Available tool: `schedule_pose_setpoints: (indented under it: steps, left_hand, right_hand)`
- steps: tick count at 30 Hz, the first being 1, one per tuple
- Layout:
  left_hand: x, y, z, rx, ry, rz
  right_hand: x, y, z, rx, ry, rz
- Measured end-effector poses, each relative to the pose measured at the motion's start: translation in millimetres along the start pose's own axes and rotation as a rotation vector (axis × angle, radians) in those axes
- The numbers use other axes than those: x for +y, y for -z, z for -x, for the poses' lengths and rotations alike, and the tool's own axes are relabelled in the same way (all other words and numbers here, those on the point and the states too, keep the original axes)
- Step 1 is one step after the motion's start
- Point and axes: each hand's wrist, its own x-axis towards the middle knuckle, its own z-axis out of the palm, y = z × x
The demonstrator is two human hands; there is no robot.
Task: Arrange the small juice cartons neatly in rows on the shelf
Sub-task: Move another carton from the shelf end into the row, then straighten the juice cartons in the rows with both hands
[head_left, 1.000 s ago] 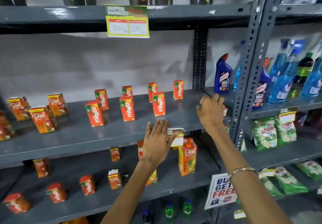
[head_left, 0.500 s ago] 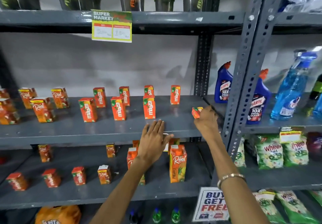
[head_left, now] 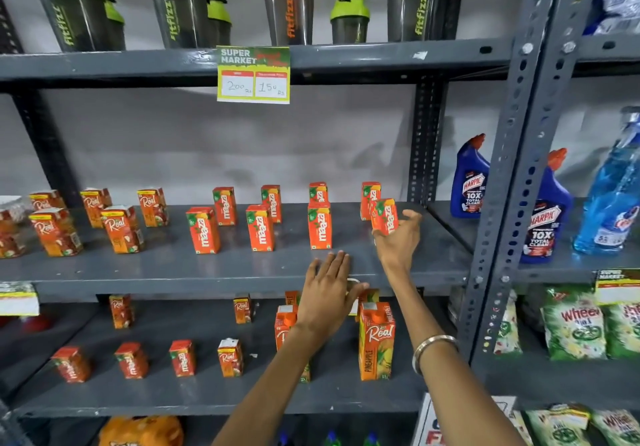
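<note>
Holding Maaza carton (head_left: pixel 385 217), right hand (head_left: pixel 398 241)

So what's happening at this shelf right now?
A person is stocking small juice cartons. Their right hand holds one orange carton up at the right end of the middle shelf, beside two rows of matching cartons standing upright. Their left hand rests flat on the shelf's front edge, holding nothing.

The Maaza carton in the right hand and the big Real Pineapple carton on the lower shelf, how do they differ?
The Maaza carton is small, held tilted above the shelf in the right hand; the Real Pineapple carton is far taller, standing upright and untouched. Both are orange.
</note>
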Motion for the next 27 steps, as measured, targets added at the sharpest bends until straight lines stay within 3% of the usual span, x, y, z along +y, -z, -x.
schedule_pose_setpoints:
  steps: [10,12,14,16,19,21,27]
  left_hand:
    - [0.9,-3.5,-3.8,-0.001,0.038,0.043]
    - [6.4,4.0,-4.5,0.068,0.037,0.091]
    - [27.0,22.8,-7.5,0.137,0.027,0.289]
    - [53.6,39.1,-25.0,0.164,0.081,0.696]
    - [70.1,34.7,-75.3,0.121,0.333,1.174]
    - [66.6,17.1,-101.9,0.083,0.454,1.249]
    - [53.4,-14.6,-121.6,0.084,0.444,1.307]
  right_hand:
    - [9.9,-0.1,-9.0,-0.244,-0.061,0.064]
    - [22.2,7.6,-12.4,-0.289,-0.063,0.049]
    - [32.0,15.2,-16.6,-0.317,-0.069,0.031]
    - [32.8,22.6,-22.5,-0.362,-0.103,-0.007]
    - [27.8,23.5,-32.6,-0.488,-0.168,-0.025]
    - [27.0,22.4,-37.8,-0.576,-0.168,-0.037]
    - [15.7,33.9,-29.4,-0.776,0.045,-0.084]
